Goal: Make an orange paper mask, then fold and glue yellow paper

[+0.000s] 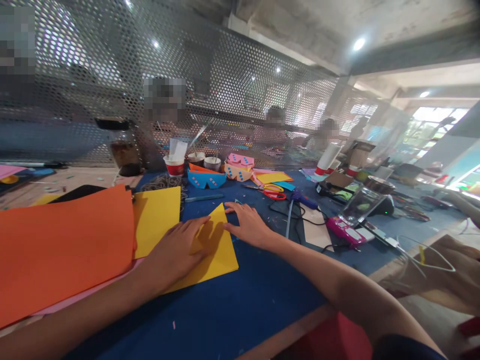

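A folded-looking sheet of yellow paper (221, 252) lies at an angle on the dark blue mat in front of me. My left hand (183, 250) rests flat across its left side, fingers stretched out. At the sheet's upper right edge is my right hand (247, 220), thumb and fingers apart, fingertips at or just beside the corner. Left of the hands, a large stack of orange sheets (63, 245) overlaps another yellow sheet (157, 220) and some pink paper.
Beyond my hands lie red and yellow scissors (275, 191), a blue paper mask (207, 178), other paper masks (240, 167) and paper cups (174, 165). To the right are a blue glue gun (304, 199) with cord, a pink device (345, 234) and a glass jar (365, 202). Perforated metal screen behind.
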Motion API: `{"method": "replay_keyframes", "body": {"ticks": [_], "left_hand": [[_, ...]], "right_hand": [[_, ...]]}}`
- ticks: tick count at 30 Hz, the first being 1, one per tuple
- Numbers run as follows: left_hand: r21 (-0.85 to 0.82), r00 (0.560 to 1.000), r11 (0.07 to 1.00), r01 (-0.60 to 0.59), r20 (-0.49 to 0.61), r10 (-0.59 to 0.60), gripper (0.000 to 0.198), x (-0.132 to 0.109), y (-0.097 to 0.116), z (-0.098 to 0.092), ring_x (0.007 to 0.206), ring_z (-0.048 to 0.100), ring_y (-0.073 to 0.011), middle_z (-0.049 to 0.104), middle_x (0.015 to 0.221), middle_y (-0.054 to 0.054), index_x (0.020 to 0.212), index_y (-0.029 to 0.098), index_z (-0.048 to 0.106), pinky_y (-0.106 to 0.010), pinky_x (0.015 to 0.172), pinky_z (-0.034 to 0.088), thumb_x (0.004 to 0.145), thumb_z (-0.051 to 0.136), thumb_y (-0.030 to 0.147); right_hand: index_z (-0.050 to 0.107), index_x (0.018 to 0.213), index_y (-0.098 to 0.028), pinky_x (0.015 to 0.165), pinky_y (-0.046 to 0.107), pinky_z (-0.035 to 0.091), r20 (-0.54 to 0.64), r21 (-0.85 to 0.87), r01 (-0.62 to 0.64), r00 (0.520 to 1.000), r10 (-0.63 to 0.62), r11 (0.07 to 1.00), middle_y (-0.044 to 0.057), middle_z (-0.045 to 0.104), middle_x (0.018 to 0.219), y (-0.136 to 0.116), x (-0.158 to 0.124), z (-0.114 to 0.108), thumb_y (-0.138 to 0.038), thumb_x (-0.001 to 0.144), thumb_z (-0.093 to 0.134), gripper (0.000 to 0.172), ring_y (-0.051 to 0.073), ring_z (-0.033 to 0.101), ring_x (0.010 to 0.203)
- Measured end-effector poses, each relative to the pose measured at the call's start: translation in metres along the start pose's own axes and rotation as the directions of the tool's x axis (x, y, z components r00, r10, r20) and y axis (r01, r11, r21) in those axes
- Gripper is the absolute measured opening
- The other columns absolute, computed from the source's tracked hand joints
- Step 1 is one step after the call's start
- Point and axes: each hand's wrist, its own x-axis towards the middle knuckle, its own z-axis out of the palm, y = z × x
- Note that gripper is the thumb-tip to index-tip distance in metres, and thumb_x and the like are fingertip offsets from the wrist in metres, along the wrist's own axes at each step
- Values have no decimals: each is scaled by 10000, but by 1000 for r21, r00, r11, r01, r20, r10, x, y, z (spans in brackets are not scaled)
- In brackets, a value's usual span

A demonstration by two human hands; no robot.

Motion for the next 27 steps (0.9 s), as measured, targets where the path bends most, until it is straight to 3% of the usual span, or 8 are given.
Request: {"method": "replay_keyframes", "body": {"ticks": [6,12,16,19,24,27], "left_hand": [[-176,999,984,-9,-41,2,568,1,4,-6,1280,633,-318,627,1448,-121,1422,205,541,-461,1081,508,892,556,405],[-217,998,976,-5,-64,-9,590,3,1,-6,1324,591,-331,600,1471,-127,1392,193,581,-468,1140,463,855,559,437],[-104,998,995,9,-64,-16,649,5,-8,0,1421,493,-378,595,1496,-147,1432,178,567,-539,1194,385,844,562,451],[-32,999,999,5,-48,-6,652,5,-13,4,1501,385,-396,608,1492,-149,1433,161,582,-569,1220,334,858,544,468],[-75,999,997,-14,-52,10,621,4,-8,3,1475,431,-388,628,1468,-160,1394,136,616,-547,1208,366,853,536,432],[-125,997,992,-14,-78,4,608,3,-6,2,1433,486,-395,645,1443,-165,1370,150,630,-548,1183,398,838,563,437]], "right_hand": [[513,1398,-232,1077,502,424,-45,130,-9,999,14,991,80,716,1286,3,4,3,-275,910,723,533,278,612,1256],[537,1331,-194,950,369,541,-46,375,-8,999,27,927,95,715,1222,4,5,4,-172,882,715,483,183,718,1027],[534,1365,-202,1067,500,440,-79,169,-19,996,33,985,92,724,1251,1,2,2,-231,889,730,516,272,636,1216],[510,1411,-227,1112,572,354,-40,30,11,999,-10,999,80,718,1289,2,0,2,-280,913,713,540,317,553,1320],[492,1422,-241,1132,624,314,-10,60,66,998,-66,996,69,713,1299,3,-1,4,-284,932,691,530,309,542,1335],[516,1386,-226,1129,580,366,-36,145,73,997,-69,987,75,717,1272,3,1,6,-247,906,716,520,291,584,1298]]}}
